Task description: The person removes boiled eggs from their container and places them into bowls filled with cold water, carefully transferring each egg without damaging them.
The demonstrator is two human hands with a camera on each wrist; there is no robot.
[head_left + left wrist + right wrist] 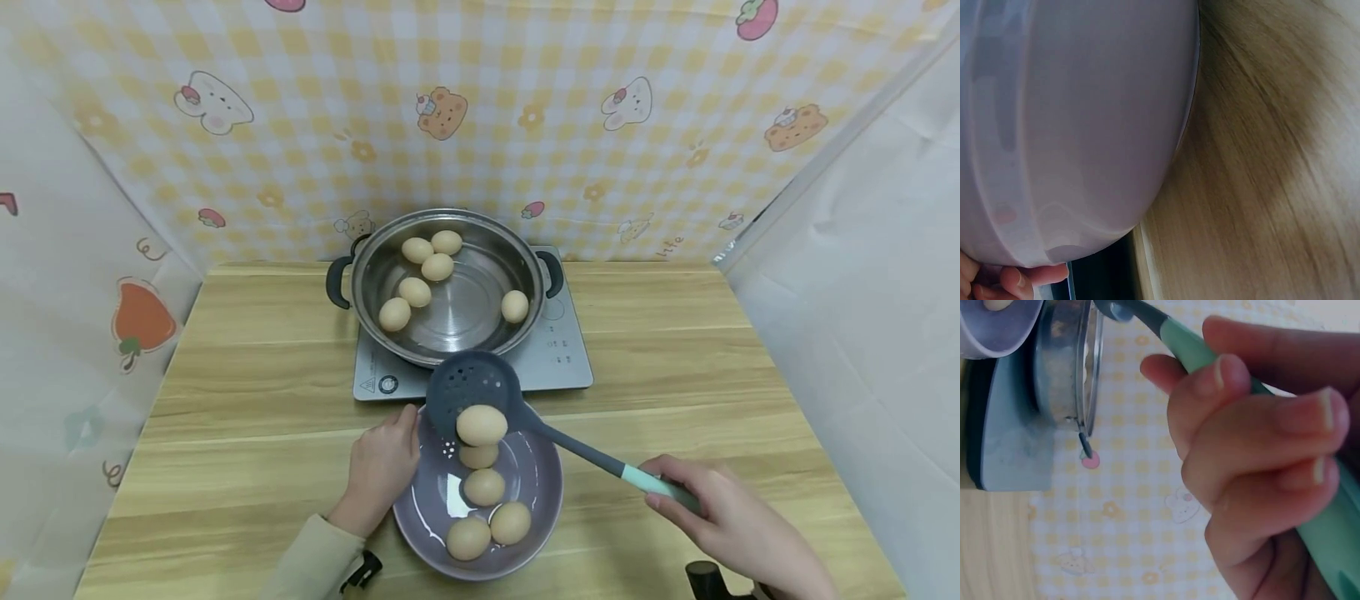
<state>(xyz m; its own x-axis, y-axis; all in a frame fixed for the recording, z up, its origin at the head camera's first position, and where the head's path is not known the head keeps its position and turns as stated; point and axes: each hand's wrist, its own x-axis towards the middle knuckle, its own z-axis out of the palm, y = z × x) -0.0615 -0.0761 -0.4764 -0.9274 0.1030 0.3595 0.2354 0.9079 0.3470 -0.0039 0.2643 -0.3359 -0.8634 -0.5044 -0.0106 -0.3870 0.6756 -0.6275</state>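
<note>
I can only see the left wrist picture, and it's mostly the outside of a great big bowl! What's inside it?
Observer: Eggs! I can make out four in the bowl, the farthest partly hidden.

Operator: Ooh! What's the right hand doing?

Observer: The right hand holds a spoon with holes by its handle.

Operator: Are there more eggs anywhere?

Observer: Yes, six sit in the pot, and one more egg is at the spoon's near edge.

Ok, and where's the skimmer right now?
In the head view, the skimmer reaches leftward from the right hand; its perforated head, bearing an egg, overlaps the near edge of the pot and the far side of the purple bowl.
</note>
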